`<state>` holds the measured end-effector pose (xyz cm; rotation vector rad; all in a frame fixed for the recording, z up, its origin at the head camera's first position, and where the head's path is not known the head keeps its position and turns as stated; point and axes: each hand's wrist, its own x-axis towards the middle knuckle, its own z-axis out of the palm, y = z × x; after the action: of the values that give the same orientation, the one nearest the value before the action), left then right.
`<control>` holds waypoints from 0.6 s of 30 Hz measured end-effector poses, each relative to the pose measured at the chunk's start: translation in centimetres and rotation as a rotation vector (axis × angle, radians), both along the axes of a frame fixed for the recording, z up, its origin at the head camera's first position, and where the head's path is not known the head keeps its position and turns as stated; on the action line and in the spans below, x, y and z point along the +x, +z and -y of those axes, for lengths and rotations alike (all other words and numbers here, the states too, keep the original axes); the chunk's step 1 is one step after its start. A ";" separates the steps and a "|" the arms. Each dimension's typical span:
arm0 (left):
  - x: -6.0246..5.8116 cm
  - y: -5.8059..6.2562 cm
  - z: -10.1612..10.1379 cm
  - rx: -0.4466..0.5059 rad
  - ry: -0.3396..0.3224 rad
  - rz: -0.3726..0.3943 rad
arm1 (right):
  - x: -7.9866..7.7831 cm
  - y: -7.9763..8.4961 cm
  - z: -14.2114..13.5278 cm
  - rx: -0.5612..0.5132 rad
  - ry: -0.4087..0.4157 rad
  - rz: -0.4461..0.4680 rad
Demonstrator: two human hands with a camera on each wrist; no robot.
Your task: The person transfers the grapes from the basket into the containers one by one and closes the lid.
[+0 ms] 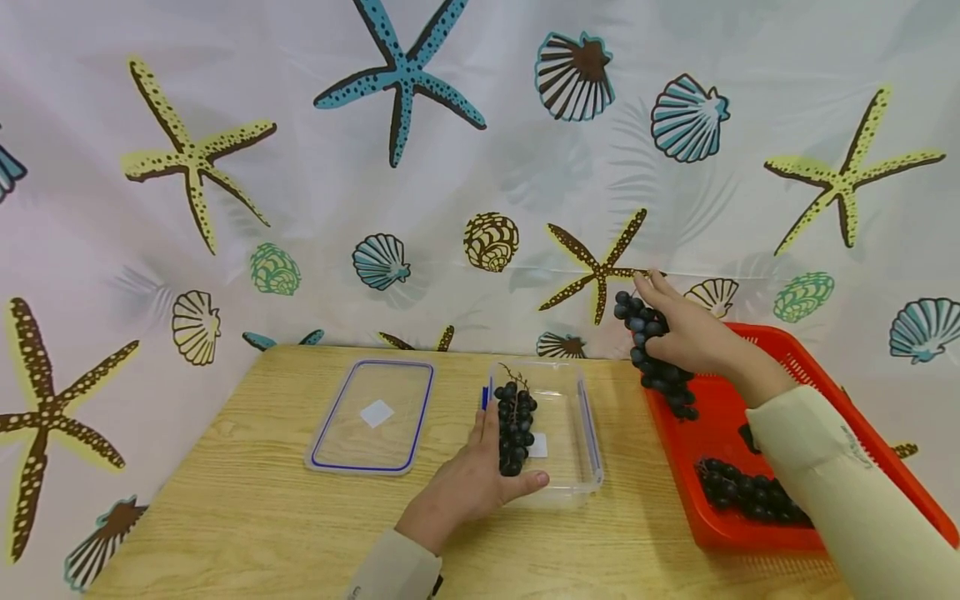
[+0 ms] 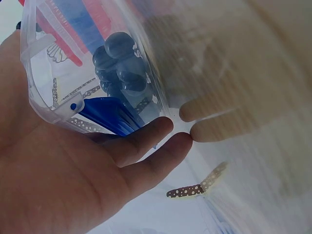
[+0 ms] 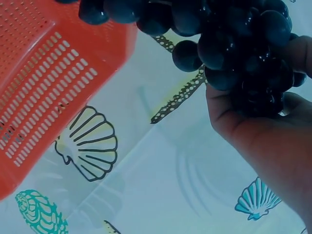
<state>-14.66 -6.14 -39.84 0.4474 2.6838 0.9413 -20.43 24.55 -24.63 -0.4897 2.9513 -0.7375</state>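
My right hand (image 1: 693,333) grips a bunch of dark grapes (image 1: 651,346) in the air over the left rim of a red basket (image 1: 678,492). In the right wrist view the thumb and fingers curl about the grapes (image 3: 243,53). A second grape bunch (image 1: 516,425) lies along the left side of a clear plastic container (image 1: 588,442). My left hand (image 1: 468,479) rests against the container's near left side, its fingers straight and thumb spread across the front. The left wrist view shows those fingers (image 2: 156,156) beside the blue clip (image 2: 109,114) of the container.
More grapes (image 1: 750,492) lie in the red basket on the right. A clear lid (image 1: 375,454) with a blue seal lies flat on the wooden table (image 1: 247,500), left of the container. Behind the table hangs a cloth (image 1: 480,183) printed with starfish and shells.
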 end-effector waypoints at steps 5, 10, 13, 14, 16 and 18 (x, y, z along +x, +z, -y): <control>0.0 0.0 0.0 -0.007 0.004 0.006 | 0.2 0.5 0.8 -0.010 -0.002 -0.003; 0.0 0.0 0.0 -0.014 0.008 0.006 | 0.3 0.7 1.8 -0.019 0.016 -0.023; 0.0 0.0 -0.1 -0.016 0.009 0.005 | 0.4 0.9 2.4 -0.025 0.028 -0.038; 0.0 0.0 -0.1 -0.016 0.010 0.006 | 0.4 0.9 2.6 -0.028 0.031 -0.041; 0.0 0.0 -0.1 -0.017 0.010 0.006 | 0.4 1.0 2.9 -0.031 0.035 -0.050; 0.0 0.1 -0.1 -0.018 0.011 0.008 | 0.4 1.1 3.3 -0.039 0.036 -0.053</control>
<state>-14.67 -6.05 -39.79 0.4253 2.6882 0.9189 -19.99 21.30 -23.50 -0.5731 2.9730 -0.7915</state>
